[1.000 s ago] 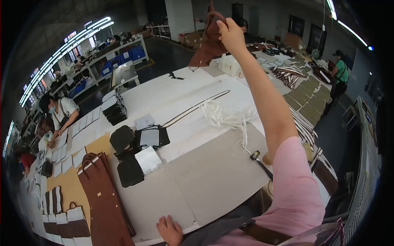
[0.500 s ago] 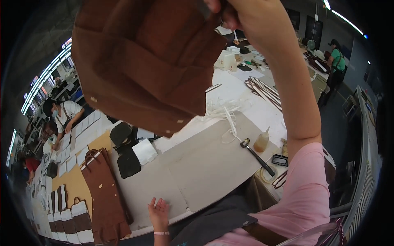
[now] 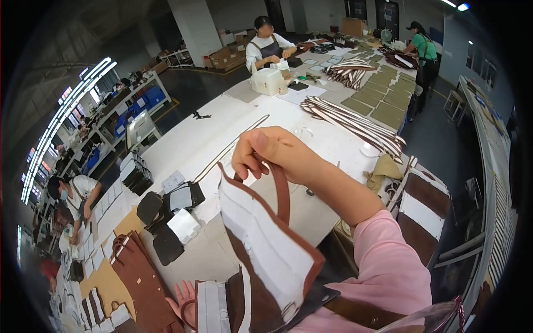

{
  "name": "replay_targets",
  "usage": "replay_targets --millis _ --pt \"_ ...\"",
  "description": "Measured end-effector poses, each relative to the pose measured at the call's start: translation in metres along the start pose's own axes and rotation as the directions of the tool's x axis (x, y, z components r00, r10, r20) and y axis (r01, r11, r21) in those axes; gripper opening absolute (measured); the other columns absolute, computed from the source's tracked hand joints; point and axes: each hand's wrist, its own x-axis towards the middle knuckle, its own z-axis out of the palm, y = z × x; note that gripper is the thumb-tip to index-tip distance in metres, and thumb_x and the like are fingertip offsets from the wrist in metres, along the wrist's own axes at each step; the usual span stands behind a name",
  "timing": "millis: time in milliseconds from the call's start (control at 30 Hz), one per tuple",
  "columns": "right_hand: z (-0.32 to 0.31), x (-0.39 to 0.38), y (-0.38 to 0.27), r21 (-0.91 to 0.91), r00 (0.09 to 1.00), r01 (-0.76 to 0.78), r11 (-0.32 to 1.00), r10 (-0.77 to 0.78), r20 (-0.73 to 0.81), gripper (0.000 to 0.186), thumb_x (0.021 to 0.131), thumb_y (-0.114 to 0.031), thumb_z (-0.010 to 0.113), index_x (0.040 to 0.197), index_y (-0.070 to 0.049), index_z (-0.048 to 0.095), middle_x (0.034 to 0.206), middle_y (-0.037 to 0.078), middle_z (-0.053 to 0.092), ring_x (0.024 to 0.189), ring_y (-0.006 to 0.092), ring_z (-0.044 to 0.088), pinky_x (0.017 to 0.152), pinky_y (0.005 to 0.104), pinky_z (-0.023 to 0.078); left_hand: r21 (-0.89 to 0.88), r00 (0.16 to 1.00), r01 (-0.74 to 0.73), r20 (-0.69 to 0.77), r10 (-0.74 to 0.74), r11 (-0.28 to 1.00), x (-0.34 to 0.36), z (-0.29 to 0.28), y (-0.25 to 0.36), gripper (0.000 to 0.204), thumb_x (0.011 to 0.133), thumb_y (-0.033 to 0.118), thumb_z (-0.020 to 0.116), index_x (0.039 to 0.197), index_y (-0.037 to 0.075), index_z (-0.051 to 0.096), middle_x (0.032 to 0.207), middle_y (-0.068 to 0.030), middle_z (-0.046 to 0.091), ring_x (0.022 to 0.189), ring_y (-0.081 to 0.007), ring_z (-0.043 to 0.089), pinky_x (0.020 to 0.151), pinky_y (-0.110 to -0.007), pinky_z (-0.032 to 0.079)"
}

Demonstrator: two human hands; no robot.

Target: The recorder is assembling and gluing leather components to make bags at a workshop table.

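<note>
My right hand grips the brown handle of a bag piece, which hangs below it with a white inner band, dark lower part and brown edges. Low in the view, my left hand is open, fingers spread, beside another white-and-dark part with a brown looped handle; whether it touches that part, and whether both parts are one piece, I cannot tell. To the left lie a long brown bag piece and several dark square pieces around a white block.
The worktable holds striped strips, olive panels, a white container and brown-white pieces. Co-workers stand at the far side, the right and the left. A railed bench runs along the right.
My right hand has come down from high at the table's far side toward me with the bag piece, which has turned from brown outside to white inner band. My left hand has shifted leftward.
</note>
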Motion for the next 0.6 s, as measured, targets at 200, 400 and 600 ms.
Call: replay_targets --millis 200,400,600 --pt "-0.051 -0.090 0.121 0.303 0.940 -0.201 0.932 0.271 -0.209 0.012 0.095 -0.008 0.058 0.102 -0.001 0.065 0.104 0.010 0.066 0.086 0.0128 0.062 0.078 0.0272 0.052 0.446 0.993 0.096 0.012 -0.114 0.890 -0.002 -0.048 0.019 0.053 0.098 0.040 0.060 0.139 0.007 0.050 0.144 -0.0200 0.047 0.132 -0.0339 0.046 0.110 -0.046 0.039" --pt "-0.031 -0.216 0.242 0.437 0.289 -0.385 0.813 0.555 -0.780 0.053 0.087 0.001 0.058 0.138 -0.003 0.043 0.117 0.012 0.061 0.089 0.0184 0.065 0.078 0.0325 0.055 0.731 0.911 0.407 -0.368 -0.185 0.548 -0.013 -0.084 0.011 0.064 0.094 0.040 0.065 0.145 0.008 0.044 0.135 -0.0181 0.058 0.126 -0.0360 0.054 0.110 -0.056 0.036" --pt "-0.029 -0.199 0.233 0.471 0.415 -0.465 0.750 0.654 -0.633 0.041 0.094 -0.005 0.053 0.134 0.001 0.049 0.098 0.013 0.066 0.080 0.0196 0.066 0.069 0.0333 0.053 0.854 0.954 -0.079 -0.084 0.287 0.514 -0.039 0.032 0.010 0.033 0.101 0.011 0.052 0.133 0.002 0.055 0.106 -0.0086 0.060 0.089 -0.0173 0.057 0.074 -0.030 0.049"
